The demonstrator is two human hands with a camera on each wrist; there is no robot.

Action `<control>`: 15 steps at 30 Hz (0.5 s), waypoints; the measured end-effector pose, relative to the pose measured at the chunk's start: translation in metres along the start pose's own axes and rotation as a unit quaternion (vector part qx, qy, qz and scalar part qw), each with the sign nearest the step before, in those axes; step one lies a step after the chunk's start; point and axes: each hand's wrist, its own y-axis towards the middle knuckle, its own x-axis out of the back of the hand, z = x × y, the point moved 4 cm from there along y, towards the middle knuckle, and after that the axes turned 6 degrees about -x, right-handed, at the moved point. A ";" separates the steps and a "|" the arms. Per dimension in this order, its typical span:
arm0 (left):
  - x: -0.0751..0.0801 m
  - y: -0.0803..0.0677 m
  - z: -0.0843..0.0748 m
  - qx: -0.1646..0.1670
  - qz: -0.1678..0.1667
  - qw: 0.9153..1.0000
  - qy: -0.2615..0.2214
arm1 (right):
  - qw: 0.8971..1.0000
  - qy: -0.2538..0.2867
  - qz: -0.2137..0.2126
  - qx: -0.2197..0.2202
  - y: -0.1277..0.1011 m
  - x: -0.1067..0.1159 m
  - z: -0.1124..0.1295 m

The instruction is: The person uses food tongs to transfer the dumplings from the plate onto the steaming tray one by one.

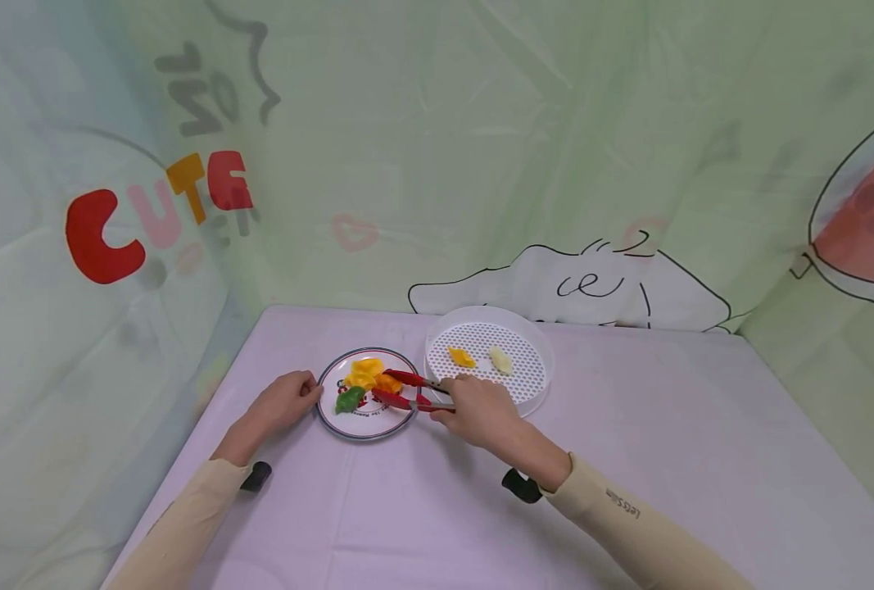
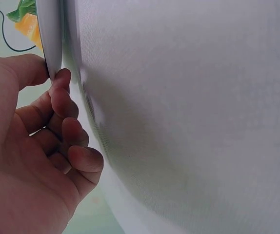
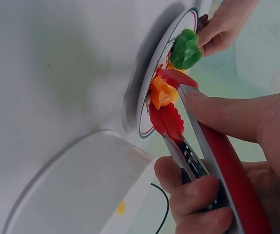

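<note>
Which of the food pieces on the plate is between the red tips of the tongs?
The orange piece, sitting between the two red tips of the tongs. The green piece lies farther along the plate, and the yellow piece lies apart.

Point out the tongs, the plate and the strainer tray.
tongs (image 1: 407,391), head view, between the two red tips.
plate (image 1: 366,433), head view, bare near rim.
strainer tray (image 1: 534,370), head view, perforated floor near the right wall.
</note>
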 end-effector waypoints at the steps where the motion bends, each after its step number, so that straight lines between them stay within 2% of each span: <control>1: 0.000 0.000 0.000 0.001 0.000 1.000 -0.001 | 1.000 -0.001 -0.001 0.000 0.000 0.000 -0.001; 7: 0.001 0.000 0.000 0.008 0.002 1.000 0.004 | 1.000 0.004 -0.012 0.002 -0.002 0.003 -0.002; 15: 0.002 -0.002 -0.004 0.000 0.002 1.000 -0.004 | 1.000 0.014 -0.020 -0.002 -0.006 0.012 -0.005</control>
